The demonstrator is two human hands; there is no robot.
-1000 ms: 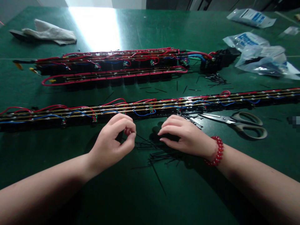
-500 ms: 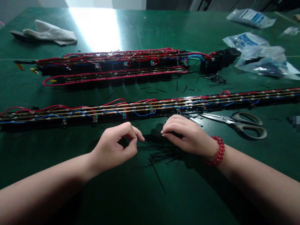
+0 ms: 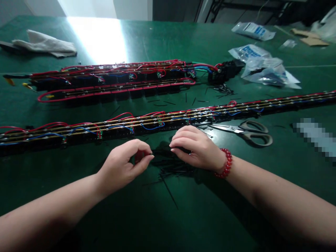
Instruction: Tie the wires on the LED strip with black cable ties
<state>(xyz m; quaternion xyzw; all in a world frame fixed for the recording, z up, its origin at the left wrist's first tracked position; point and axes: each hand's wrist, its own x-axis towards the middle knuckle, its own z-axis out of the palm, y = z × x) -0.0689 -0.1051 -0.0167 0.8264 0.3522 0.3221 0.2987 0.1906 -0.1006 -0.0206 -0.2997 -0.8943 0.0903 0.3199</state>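
Far left, a pale cloth [image 3: 49, 43] lies on the green table [image 3: 112, 224]. Right of it, a wired assembly [image 3: 112, 71] with red leads sits beyond the long wired strip [image 3: 147, 120], which runs across the full width, brass bars uppermost.

Left hand [image 3: 126, 161]: thumb and forefinger pinched together, apparently on a thin black tie [image 3: 152, 154], mostly lost in shadow. Between and below the hands: a loose heap of ties [image 3: 173, 171], on the near side of the strip. Right hand [image 3: 195, 147]: fingertips curled toward the thumb, a slight gap showing; whether anything is held, I cannot tell. Further right: scissors [image 3: 243, 132], blades together, just beside the strip; beyond it, plastic bags [image 3: 267, 71].

Assessment: the step in hand looks like fingering a single tie. The next move calls for a precise fingertip grip, clear of the heap.
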